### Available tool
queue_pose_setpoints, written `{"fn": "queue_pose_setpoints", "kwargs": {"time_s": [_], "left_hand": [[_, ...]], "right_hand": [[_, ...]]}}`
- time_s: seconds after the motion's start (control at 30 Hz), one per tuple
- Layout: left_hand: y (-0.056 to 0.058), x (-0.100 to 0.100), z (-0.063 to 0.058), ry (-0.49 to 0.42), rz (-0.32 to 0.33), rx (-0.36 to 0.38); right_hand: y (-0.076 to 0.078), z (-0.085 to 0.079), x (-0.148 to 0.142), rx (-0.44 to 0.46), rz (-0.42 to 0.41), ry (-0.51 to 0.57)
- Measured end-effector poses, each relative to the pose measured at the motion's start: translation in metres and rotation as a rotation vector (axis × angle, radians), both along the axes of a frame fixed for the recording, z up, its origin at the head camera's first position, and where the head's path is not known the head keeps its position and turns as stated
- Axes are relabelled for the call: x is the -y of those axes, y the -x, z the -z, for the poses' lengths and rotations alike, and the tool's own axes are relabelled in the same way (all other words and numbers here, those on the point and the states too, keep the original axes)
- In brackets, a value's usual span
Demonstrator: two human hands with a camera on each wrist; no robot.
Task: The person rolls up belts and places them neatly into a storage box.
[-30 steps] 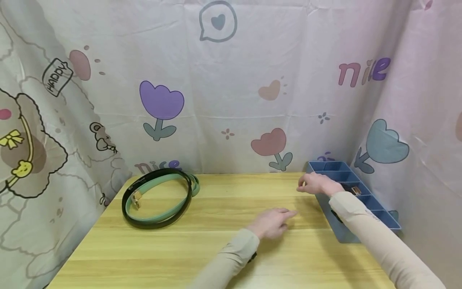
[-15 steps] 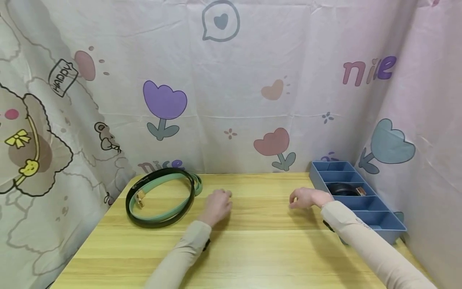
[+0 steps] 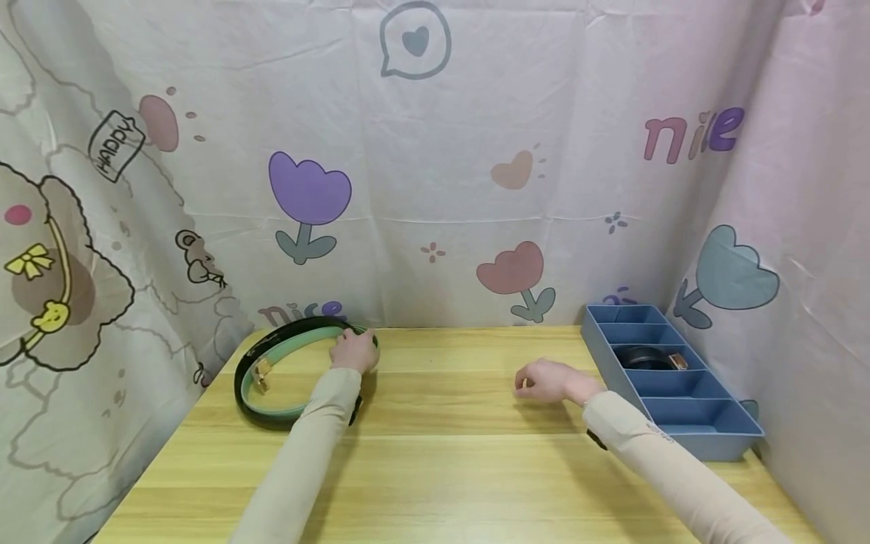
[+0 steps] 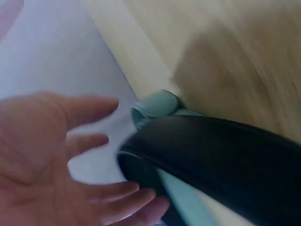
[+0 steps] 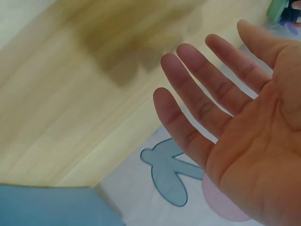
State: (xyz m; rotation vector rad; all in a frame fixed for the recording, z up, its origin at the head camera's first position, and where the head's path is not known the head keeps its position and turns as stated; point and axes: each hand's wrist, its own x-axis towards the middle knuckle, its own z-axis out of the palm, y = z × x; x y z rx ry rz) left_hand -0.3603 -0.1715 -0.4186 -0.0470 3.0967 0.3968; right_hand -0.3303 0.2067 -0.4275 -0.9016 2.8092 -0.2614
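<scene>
A black belt (image 3: pixel 242 381) and a mint-green belt (image 3: pixel 299 344) lie together in a large loop at the table's back left. A gold buckle (image 3: pixel 261 372) shows inside the loop. My left hand (image 3: pixel 355 351) is at the loop's right end. In the left wrist view its fingers (image 4: pixel 113 190) are spread and relaxed beside the black strap, not curled round it; behind the strap the green belt (image 4: pixel 157 103) bends in a fold. My right hand (image 3: pixel 549 380) hovers over the table's right half, holding nothing, its fingers (image 5: pixel 188 84) loosely extended in the right wrist view.
A blue compartment box (image 3: pixel 615 381) stands at the table's right edge. One middle compartment holds a coiled black belt (image 3: pixel 641 357) with a gold buckle. A patterned curtain (image 3: pixel 435 174) hangs behind and at both sides of the wooden table (image 3: pixel 448 468).
My left hand has swept left from mid-table to the belt loop. My right hand has drawn back from the box, leftward and toward me. The belts have stayed in place.
</scene>
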Motion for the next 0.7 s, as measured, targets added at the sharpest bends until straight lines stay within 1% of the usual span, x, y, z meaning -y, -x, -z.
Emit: {"fn": "queue_pose_setpoints", "kwargs": {"time_s": [0.07, 0.17, 0.27, 0.37, 0.47, 0.53, 0.63, 0.7], "left_hand": [[0.005, 0.008, 0.002, -0.05, 0.014, 0.09], [0.011, 0.016, 0.006, -0.106, 0.056, 0.175], [0.016, 0.022, 0.01, -0.137, 0.088, 0.202], [0.019, 0.024, 0.014, -0.153, 0.112, 0.186], [0.021, 0.024, 0.016, -0.167, 0.102, 0.107], [0.022, 0.023, 0.015, -0.193, 0.063, 0.024], [0.02, 0.023, 0.014, -0.26, -0.039, -0.151], [0.018, 0.025, 0.01, -0.287, -0.085, -0.265]], "right_hand": [[-0.001, 0.001, 0.003, 0.005, -0.025, 0.015], [-0.004, 0.003, 0.007, 0.024, -0.048, 0.034], [-0.006, 0.004, 0.008, 0.044, -0.055, 0.05], [-0.006, 0.006, 0.008, 0.049, -0.048, 0.057], [-0.005, 0.007, 0.006, 0.043, -0.037, 0.055], [-0.004, 0.007, 0.006, 0.044, -0.037, 0.058], [-0.005, 0.008, 0.005, 0.051, -0.036, 0.06], [-0.005, 0.008, 0.005, 0.056, -0.036, 0.066]]}}
